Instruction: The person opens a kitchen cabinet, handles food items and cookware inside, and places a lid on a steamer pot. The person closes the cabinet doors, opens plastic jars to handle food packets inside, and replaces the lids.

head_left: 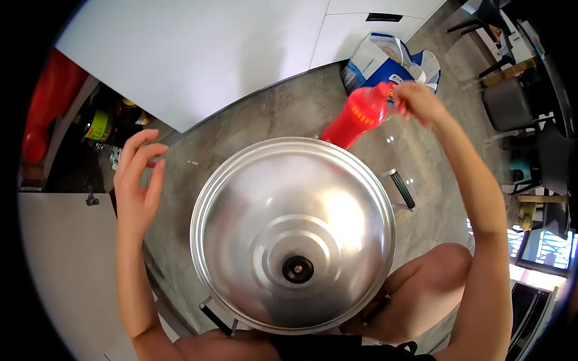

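Observation:
My right hand (415, 102) is closed on the handle at the top of a red plastic bottle (358, 116) with yellow lettering. The bottle tilts beyond the pot's far rim, its lower end close to the lid. In front of my body sits a large metal pot with a shiny domed lid (259, 192) and a black knob (298, 269). A black-gripped side handle (402, 189) sticks out at its right. My left hand (139, 180) is raised left of the lid with fingers apart and nothing in them, near the open cabinet.
The open cabinet holds dark bottles (98, 124) and red items (48, 108); its white door (66, 253) lies at the left. A blue and white bag (368, 63) stands on the grey floor (271, 111) against the white cabinets (198, 54). Chairs (509, 105) line the right.

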Available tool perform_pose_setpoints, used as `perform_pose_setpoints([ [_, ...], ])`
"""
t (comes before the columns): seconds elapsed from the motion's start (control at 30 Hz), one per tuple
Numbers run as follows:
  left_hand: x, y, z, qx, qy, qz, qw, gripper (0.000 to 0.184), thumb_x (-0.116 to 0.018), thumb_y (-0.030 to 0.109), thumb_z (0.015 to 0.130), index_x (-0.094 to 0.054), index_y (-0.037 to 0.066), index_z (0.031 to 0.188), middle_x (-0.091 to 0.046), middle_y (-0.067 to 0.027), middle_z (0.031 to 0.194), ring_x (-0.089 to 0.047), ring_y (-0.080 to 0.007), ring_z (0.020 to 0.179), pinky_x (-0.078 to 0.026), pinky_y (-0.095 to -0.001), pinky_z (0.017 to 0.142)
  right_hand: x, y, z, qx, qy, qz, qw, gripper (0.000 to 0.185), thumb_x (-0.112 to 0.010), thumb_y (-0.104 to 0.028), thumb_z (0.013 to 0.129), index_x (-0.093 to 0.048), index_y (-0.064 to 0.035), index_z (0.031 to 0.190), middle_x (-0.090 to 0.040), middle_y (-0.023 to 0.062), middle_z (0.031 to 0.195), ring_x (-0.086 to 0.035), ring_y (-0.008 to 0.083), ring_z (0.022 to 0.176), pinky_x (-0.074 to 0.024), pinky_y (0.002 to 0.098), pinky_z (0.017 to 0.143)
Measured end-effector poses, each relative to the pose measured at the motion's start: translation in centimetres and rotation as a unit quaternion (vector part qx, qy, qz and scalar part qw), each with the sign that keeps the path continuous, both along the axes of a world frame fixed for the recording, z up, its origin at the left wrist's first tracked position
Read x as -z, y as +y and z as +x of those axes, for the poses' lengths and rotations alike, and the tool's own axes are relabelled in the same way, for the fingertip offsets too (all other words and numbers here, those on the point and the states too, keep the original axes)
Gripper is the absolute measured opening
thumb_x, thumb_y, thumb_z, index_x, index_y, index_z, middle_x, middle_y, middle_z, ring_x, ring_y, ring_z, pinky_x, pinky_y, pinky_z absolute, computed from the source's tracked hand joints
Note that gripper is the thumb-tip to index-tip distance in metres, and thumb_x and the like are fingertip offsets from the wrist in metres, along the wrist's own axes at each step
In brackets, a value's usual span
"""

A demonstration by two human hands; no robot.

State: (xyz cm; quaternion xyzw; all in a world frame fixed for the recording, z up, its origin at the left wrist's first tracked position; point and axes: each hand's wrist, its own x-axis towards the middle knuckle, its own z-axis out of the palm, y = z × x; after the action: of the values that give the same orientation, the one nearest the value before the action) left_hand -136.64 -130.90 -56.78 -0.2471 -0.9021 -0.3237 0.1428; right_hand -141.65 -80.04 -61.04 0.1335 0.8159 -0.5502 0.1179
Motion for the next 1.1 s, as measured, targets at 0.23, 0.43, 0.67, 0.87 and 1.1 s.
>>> perform_pose_setpoints([
  [0.23,-1.0,-1.1,0.5,-0.016,0.013,-0.006,1.000,0.016,-0.054,-0.003,0.081,-0.060,0.000,0.096,-0.055,-0.0090,0.118,-0.057,-0.0141,0.081,-0.048,-0.0266,0.071,-2.0,5.1,-4.1,0.102,-0.007,0.048,0.994,0.020,-0.058,-0.017,0.086,-0.060,-0.0060,0.070,-0.055,0.0007,0.059,-0.054,0.0086,0.047,-0.0425,0.0212,0.041],
  [0.43,-1.0,-1.2,0.6,-0.023,0.002,0.003,1.000,0.015,-0.056,-0.003,0.081,-0.060,0.000,0.095,-0.056,-0.0085,0.115,-0.057,-0.0144,0.076,-0.047,-0.0262,0.067,-1.3,10.7,-4.6,0.226,0.003,0.044,0.973,0.021,-0.057,-0.019,0.088,-0.061,-0.0021,0.077,-0.057,0.0020,0.065,-0.051,0.0088,0.049,-0.0412,0.0222,0.045],
  [0.67,-1.5,-5.5,1.1,-0.071,-0.341,-0.213,0.913,0.022,-0.061,0.022,0.086,-0.061,0.000,0.083,-0.060,-0.0070,0.073,-0.055,-0.0121,0.056,-0.045,-0.0238,0.052,-5.0,8.9,-0.6,0.229,-0.086,0.175,0.954,0.046,-0.059,-0.046,0.086,-0.061,0.0004,0.086,-0.059,0.0049,0.073,-0.057,0.0118,0.055,-0.0493,0.0240,0.050],
  [0.87,3.4,-12.3,12.6,0.058,-0.792,-0.020,0.607,0.041,-0.060,0.038,0.088,-0.064,-0.002,0.092,-0.066,-0.0120,0.077,-0.063,-0.0169,0.063,-0.055,-0.0288,0.060,-4.0,0.5,11.2,-0.169,-0.223,0.157,0.947,0.057,-0.052,-0.058,0.085,-0.061,-0.0025,0.081,-0.058,0.0055,0.066,-0.057,0.0125,0.055,-0.0477,0.0269,0.047],
  [1.1,5.6,-9.3,20.4,-0.033,-0.747,0.128,0.652,0.027,-0.054,0.020,0.093,-0.062,-0.005,0.086,-0.062,-0.0085,0.061,-0.060,-0.0152,0.053,-0.048,-0.0275,0.049,0.7,-3.0,15.5,-0.199,-0.079,0.173,0.961,0.045,-0.054,-0.041,0.091,-0.053,-0.0018,0.070,-0.042,0.0001,0.057,-0.039,0.0096,0.055,-0.0344,0.0289,0.050],
])
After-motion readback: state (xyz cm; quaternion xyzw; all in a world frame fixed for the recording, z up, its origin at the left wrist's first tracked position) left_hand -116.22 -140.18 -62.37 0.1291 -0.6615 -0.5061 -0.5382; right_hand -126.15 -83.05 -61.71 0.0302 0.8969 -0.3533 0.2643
